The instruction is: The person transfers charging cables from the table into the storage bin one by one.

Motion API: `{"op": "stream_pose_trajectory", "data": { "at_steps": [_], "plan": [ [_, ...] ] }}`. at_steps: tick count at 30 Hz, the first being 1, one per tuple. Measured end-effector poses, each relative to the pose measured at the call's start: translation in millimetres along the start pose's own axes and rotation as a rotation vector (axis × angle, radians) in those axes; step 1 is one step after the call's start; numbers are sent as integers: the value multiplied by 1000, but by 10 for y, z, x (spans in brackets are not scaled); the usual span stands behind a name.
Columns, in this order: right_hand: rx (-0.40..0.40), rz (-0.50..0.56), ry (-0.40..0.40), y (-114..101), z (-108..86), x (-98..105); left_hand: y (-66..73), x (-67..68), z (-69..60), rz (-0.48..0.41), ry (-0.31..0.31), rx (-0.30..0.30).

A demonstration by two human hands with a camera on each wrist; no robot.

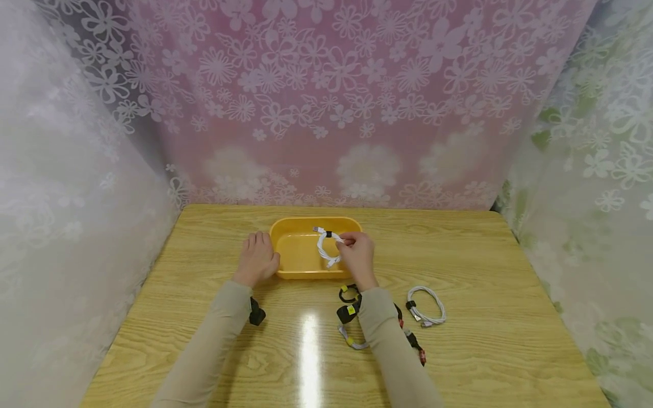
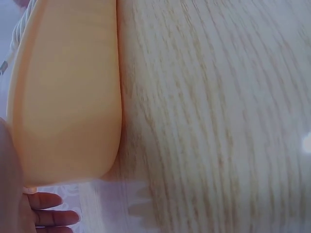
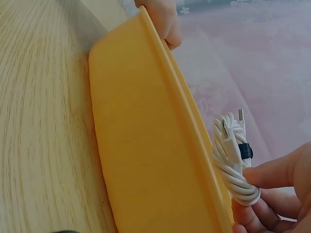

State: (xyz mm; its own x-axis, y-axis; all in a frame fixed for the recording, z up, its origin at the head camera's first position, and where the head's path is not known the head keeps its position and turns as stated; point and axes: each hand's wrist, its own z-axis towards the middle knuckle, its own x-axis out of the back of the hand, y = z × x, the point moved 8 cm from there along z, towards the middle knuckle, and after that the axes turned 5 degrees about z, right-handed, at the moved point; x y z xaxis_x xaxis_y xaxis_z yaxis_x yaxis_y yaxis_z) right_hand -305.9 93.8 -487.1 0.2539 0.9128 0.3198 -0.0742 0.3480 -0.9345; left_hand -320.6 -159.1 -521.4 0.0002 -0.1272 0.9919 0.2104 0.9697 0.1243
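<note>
A yellow plastic basin (image 1: pixel 312 275) stands near the back of the table. At its left end my left hand (image 1: pixel 257 258) holds the rim, the thumb at the edge and the fingers (image 2: pixel 54 217) outside the wall. My right hand (image 1: pixel 359 256) pinches a coiled white USB cable (image 3: pixel 232 160) between thumb and fingers, above the basin's right side. A black strap (image 3: pixel 246 151) binds this coil, and both its plugs stick out. Inside the basin, the visible floor is bare.
Right of the right arm lies another coiled white cable (image 1: pixel 433 294). A small black coil (image 1: pixel 349 300) with yellow ties, a pale cable (image 1: pixel 357 344) and a black cable with a red end (image 1: pixel 422 356) lie around the right forearm, partly hidden. Floral curtains (image 1: pixel 336 113) enclose the table.
</note>
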Motion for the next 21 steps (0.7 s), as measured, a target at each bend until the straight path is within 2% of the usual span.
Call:
{"op": "stream_pose_trajectory", "data": {
  "at_steps": [8,21],
  "plan": [
    [-68,4,-49,52,15,-246,0,-28,-6,-3,-10,9],
    [-62,-59,-100,31,-1,-637,8,-20,-2,-9,14,10]
  ]
}}
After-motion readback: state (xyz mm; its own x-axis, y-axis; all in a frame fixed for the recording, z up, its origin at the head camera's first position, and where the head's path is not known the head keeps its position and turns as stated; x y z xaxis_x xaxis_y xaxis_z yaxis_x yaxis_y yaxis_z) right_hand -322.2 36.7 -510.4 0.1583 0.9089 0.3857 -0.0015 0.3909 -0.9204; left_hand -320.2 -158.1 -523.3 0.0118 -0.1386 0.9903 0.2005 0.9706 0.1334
